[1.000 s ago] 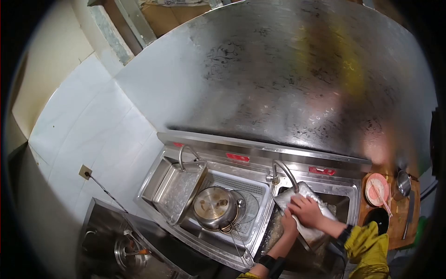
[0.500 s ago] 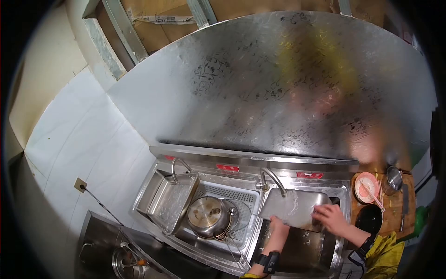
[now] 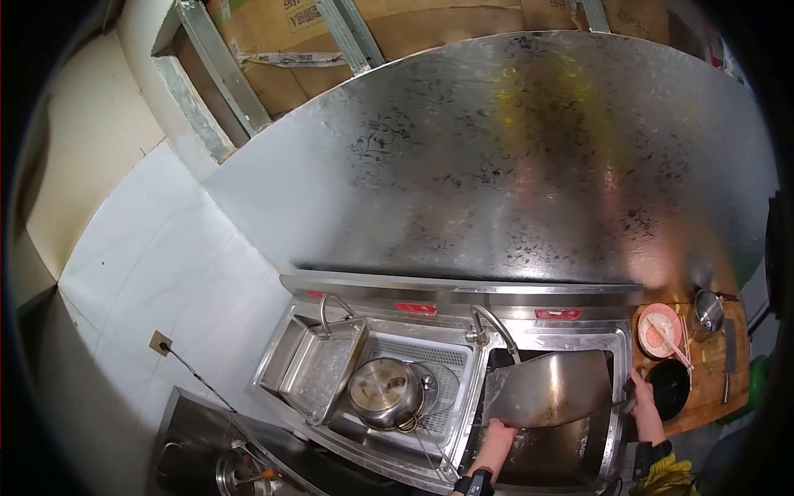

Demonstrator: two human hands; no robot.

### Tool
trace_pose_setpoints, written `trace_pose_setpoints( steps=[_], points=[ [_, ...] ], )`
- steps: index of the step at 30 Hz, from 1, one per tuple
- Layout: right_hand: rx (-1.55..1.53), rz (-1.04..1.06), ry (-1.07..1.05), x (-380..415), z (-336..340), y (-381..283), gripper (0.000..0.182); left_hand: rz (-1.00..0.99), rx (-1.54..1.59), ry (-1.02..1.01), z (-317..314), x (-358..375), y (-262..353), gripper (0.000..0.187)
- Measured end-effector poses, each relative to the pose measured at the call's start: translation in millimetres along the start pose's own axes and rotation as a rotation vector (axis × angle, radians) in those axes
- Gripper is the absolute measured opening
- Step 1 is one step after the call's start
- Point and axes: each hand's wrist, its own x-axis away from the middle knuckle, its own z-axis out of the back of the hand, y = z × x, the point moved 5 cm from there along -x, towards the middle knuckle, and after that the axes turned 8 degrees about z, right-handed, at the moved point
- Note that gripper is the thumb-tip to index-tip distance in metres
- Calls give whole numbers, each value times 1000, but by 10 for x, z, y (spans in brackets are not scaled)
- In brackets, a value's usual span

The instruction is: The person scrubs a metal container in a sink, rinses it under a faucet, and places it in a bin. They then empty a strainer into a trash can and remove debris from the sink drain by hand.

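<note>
A rectangular stainless steel pan (image 3: 562, 388) is tilted under the curved tap (image 3: 495, 326), over the right sink basin (image 3: 546, 463). My left hand (image 3: 499, 434) is closed on its near left edge. At its right end, my right hand (image 3: 643, 395) grips the pan's edge, beside the wooden board. Water seems to run onto the pan's left part, though that area is blurred. The wrists carry dark bands, with a yellow sleeve on the right.
Left of the basin, a steel pot (image 3: 385, 395) sits upside down in a white perforated basket (image 3: 451, 364). Farther left stands another steel tray (image 3: 335, 376). On the wooden board (image 3: 703, 397) are a pink bowl (image 3: 660, 331) with chopsticks, a black bowl (image 3: 670, 388), a steel cup (image 3: 709, 310) and a knife (image 3: 729, 351).
The pan has turned and tilted, with its right end moving rightward. My right hand has gone from its surface to gripping its right edge. The view has shifted slightly.
</note>
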Motion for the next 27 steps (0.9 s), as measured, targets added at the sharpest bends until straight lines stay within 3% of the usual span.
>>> trace_pose_setpoints(
  steps=[3, 6, 7, 8, 10, 11, 13, 14, 15, 16, 18, 20, 22, 24, 27],
  points=[
    [-309, -325, -42, 546, 50, -19, 40, -87, -295, 65, -50, 251, 70, 43],
    [-518, -578, -102, 881, -255, 20, 49, -35, -476, 150, -251, 691, 425, 39],
    [-520, -517, -129, 833, -416, 15, 50, -16, -535, 178, -305, 762, 558, 37],
    [-523, -458, -157, 749, -611, 54, 52, -134, -546, 189, -230, 541, 342, 36],
    [-561, -354, -458, 643, -1047, 38, 52, -296, -556, 237, -66, 59, -213, 35],
    [-505, -325, -451, 696, -1292, -10, 51, -342, -556, 275, -46, -41, -328, 35],
    [-427, -316, -365, 846, -1735, -48, 44, -290, -539, 400, -60, 5, -334, 35],
    [-401, -336, -286, 857, -1838, 0, 40, -229, -488, 329, -47, -71, -432, 36],
    [-417, -293, -384, 643, -1900, 278, 34, -167, -433, 259, 4, -193, -592, 36],
    [-359, -360, -280, 892, -2040, 84, 29, -111, -377, 191, 61, -347, -716, 37],
    [-349, -253, -195, 687, -2170, 340, 35, -80, 399, -47, 145, -505, -760, 31],
    [-300, -174, -107, 649, -2243, 446, 39, -64, 1006, -151, 168, -533, -743, 29],
    [-200, -118, -75, 710, -2352, 463, 39, -73, 1440, -120, -108, -177, 35, 32],
    [-124, -93, -122, 787, -2387, 467, 31, -45, 1585, -42, -196, 17, 552, 33],
    [87, -84, -185, 999, -2321, 198, 23, 51, 1651, 33, -210, 181, 829, 35]
  ],
)
